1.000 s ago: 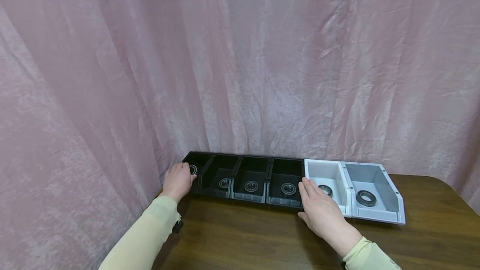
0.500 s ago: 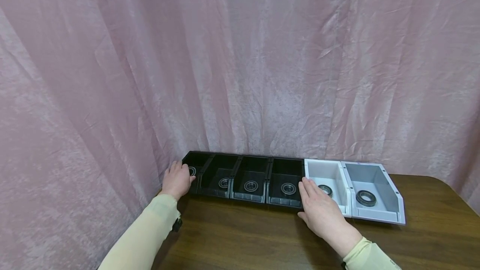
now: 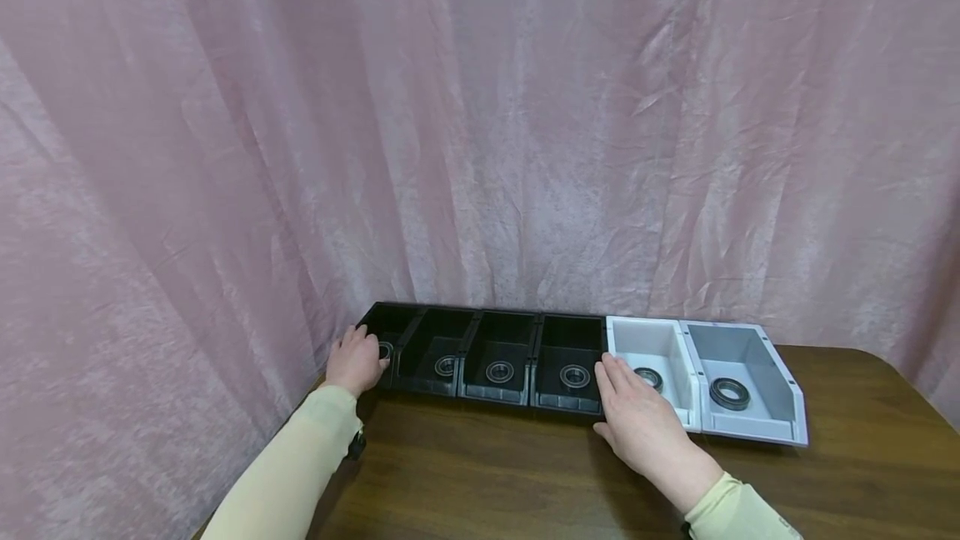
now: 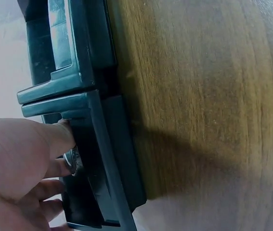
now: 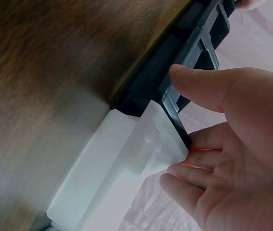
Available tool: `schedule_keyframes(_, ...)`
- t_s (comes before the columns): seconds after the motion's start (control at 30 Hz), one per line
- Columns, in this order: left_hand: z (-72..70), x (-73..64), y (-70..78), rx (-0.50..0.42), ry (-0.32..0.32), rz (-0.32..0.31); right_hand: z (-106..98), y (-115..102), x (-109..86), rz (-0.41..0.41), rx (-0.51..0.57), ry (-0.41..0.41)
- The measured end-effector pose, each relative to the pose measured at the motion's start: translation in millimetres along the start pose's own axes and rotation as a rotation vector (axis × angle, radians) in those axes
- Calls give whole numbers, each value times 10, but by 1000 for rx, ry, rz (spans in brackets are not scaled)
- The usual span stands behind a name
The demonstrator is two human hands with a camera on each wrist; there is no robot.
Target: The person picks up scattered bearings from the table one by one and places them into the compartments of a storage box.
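In the leftmost black bin (image 3: 390,319), my left hand (image 3: 354,361) has its thumb and index finger on either side of a ball bearing (image 4: 72,160), pinching it; the hand partly hides the ring. The remaining fingers reach over the bin's side. My right hand (image 3: 641,419) lies with straight fingers at the join between the last black bin (image 3: 572,336) and the white bin (image 3: 648,332). Its thumb touches the black bin's front in the right wrist view. A bearing (image 3: 648,378) in the white bin is partly covered by this hand.
Two more black bins stand between, each with a bearing (image 3: 499,372) inside. At the right end a grey bin (image 3: 738,344) holds another bearing (image 3: 729,394). The row stands on a wooden table (image 3: 480,473), with a pink curtain (image 3: 525,148) behind and left.
The bearing at my left hand has shifted slightly toward me within its bin, and the thumb has come onto it. My right hand stays in place. The head view has moved a little.
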State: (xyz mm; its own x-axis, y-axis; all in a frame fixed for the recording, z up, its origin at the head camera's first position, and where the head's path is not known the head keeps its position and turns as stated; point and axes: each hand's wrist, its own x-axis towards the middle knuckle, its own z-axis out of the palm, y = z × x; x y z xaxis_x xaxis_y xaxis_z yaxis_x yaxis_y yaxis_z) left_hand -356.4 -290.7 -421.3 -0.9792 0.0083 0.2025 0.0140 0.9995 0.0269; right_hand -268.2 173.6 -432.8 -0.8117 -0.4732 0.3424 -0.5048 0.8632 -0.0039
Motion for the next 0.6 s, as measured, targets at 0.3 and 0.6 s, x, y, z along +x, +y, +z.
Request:
schedule_keyframes(0.3,73,126,-41,34,-53,14,12,5,-14,2,2,6)
schedule_keyframes(0.6,-74,187,43,57,-191,2,22,1,-14,4,2,28)
